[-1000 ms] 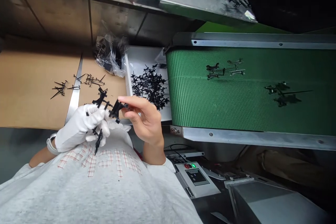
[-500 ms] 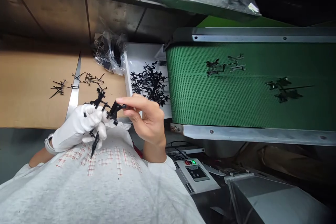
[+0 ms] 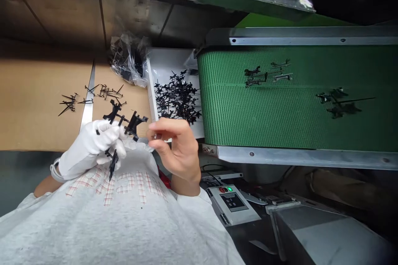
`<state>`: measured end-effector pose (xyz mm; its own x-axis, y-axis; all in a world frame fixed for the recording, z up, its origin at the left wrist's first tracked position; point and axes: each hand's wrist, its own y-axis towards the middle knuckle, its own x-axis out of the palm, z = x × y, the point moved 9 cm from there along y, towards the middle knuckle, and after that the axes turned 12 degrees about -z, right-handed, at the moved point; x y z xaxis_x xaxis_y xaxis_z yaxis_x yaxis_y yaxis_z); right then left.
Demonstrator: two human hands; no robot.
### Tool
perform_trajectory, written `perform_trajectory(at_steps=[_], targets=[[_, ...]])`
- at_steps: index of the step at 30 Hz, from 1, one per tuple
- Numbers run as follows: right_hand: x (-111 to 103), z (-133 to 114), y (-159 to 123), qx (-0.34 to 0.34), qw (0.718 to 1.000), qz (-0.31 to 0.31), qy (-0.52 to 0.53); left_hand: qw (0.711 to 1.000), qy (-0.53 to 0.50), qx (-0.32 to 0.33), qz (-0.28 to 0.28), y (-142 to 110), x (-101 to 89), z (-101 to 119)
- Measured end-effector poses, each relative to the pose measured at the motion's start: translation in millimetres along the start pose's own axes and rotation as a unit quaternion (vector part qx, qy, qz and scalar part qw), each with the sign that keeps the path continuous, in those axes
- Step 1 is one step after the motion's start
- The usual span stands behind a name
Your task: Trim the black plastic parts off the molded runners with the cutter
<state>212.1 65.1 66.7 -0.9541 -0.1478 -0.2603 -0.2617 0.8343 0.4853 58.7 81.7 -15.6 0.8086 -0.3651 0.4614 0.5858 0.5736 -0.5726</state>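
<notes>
Clamped in the white-gloved left hand (image 3: 88, 145), a black plastic runner (image 3: 134, 126) sits over the near edge of the cardboard sheet (image 3: 37, 112), while the bare right hand (image 3: 175, 149) hovers just beside it, finger and thumb apart. A slipping grip could drop the runner into the white tray (image 3: 172, 60) of black parts; open cardboard lies left, and the green conveyor belt (image 3: 258, 112) bounds the right.

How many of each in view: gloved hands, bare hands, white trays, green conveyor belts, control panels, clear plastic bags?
Gloved hands (left): 1
Bare hands (right): 1
White trays: 1
Green conveyor belts: 1
Control panels: 1
Clear plastic bags: 1
Total: 6
</notes>
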Motion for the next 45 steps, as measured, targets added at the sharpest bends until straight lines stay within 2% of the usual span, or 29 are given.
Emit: perform_trajectory(at_steps=[2, 7, 17, 23, 28, 31, 34, 38, 45], targets=[[7, 1, -2, -0.005, 1.000, -0.018, 0.010, 1.000, -0.001, 0.006, 0.015, 0, -2.0, 1], [15, 5, -2, -0.004, 0.999, -0.032, 0.002, 1.000, 0.006, 0.014, 0.001, 2, 1.9, 3], [21, 5, 0, -0.010, 0.999, -0.036, -0.017, 1.000, 0.008, 0.022, 0.016, 1, 1.8, 6], [21, 4, 3, -0.017, 0.999, -0.035, -0.012, 0.999, 0.023, 0.035, 0.002, -1, 0.4, 6], [12, 13, 2, 0.009, 1.000, 0.015, -0.004, 0.999, 0.027, 0.021, 0.001, -1, -1.7, 1], [9, 14, -3, 0.012, 0.999, 0.041, 0.000, 0.998, 0.028, 0.039, 0.035, 0, -4.0, 5], [20, 7, -6, -0.005, 1.000, -0.004, -0.007, 0.992, 0.031, 0.086, 0.088, 1, -6.6, 16], [35, 5, -9, -0.005, 0.997, -0.066, -0.040, 0.986, 0.028, 0.113, 0.121, 2, -2.6, 27], [37, 8, -7, 0.001, 0.995, -0.083, -0.050, 0.982, 0.049, 0.110, 0.144, 0, -0.8, 35]])
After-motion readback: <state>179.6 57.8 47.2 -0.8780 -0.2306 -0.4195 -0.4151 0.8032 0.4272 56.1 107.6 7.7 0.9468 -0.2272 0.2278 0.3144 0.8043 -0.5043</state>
